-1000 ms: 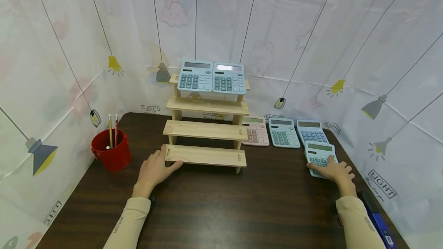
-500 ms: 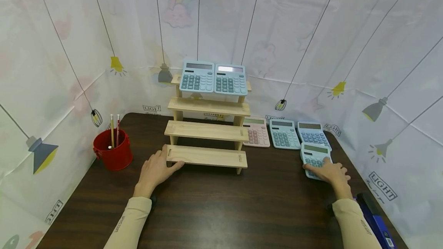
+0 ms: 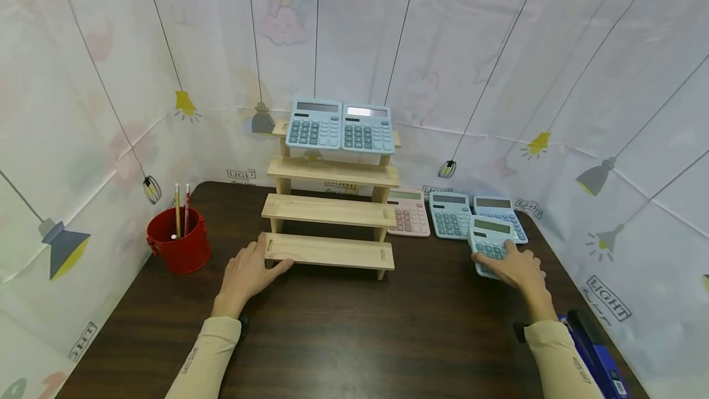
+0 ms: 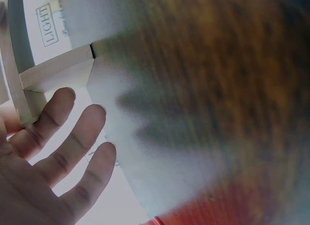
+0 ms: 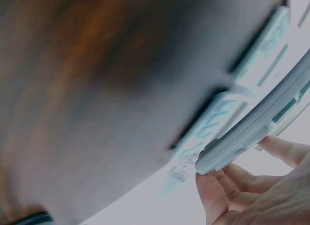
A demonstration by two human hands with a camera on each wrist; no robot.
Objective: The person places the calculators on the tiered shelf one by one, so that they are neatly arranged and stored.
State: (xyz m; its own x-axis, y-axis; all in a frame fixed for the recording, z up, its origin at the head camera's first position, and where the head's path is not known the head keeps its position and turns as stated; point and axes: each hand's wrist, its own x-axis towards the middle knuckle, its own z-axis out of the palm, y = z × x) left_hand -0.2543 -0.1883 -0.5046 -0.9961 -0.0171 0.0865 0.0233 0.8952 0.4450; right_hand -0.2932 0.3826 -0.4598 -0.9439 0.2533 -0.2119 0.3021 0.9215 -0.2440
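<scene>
1. Head view: the right hand (image 3: 515,268) grips a light blue calculator with grey-blue keys (image 3: 490,243), lifted near the right edge of the dark wooden table (image 3: 354,331), fingers curled over its near end. It overlaps another blue calculator (image 3: 498,212) behind it, beside a teal calculator (image 3: 450,215) and a pink calculator (image 3: 408,212).
2. The left hand (image 3: 247,273) rests at the left end of the lowest step of the pale wooden tiered shelf (image 3: 330,209), thumb touching it. Two blue calculators (image 3: 340,125) sit on the top step. A red round bucket with pencils (image 3: 178,241) stands near the left edge.
3. Left wrist view: the fingers (image 4: 72,137) lie straight and apart beside the shelf.
4. Right wrist view: fingertips (image 5: 213,191) clamp the lifted calculator's edge from below.
</scene>
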